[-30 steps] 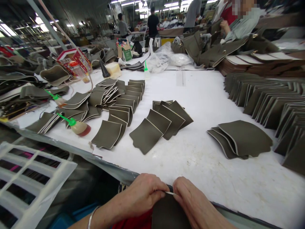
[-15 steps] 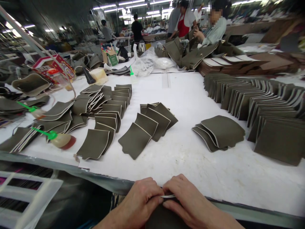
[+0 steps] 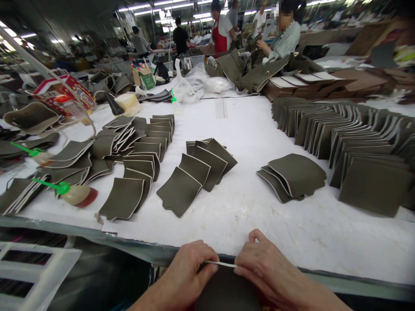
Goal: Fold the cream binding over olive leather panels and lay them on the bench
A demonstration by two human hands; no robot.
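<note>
Two hands are pressed to one dark olive leather panel [image 3: 227, 289] at the near edge of the white-covered bench [image 3: 259, 216]. The panel's pale top edge is pinched between thumb and closed fingers [image 3: 207, 270] of the left hand [image 3: 189, 276] on one side, and by the closed fingers [image 3: 241, 268] of the right hand [image 3: 262, 270] on the other — a short stretch of the pale edge is left showing between the two grips. The panel itself is held low, just below the bench rim and close to the body, its lower part cut off by the frame.

Beyond the hands, a fanned row of olive rectangular leather pieces with pale edges [image 3: 194, 177] is laid out on the bench, with a longer overlapping row of curved olive pieces [image 3: 139, 172] to its left. A small stack of rounded olive pieces [image 3: 293, 177] lies to the right, and further right long ranks of upright olive panels [image 3: 350, 134] are lined up. On the left, a squeeze bottle with a green nozzle [image 3: 73, 193] lies on its side among the pieces. A white plastic crate [image 3: 35, 276] is seen at the lower left, off the bench. At the far end, other people — one in a red apron [image 3: 220, 32] — are at work at other benches.
</note>
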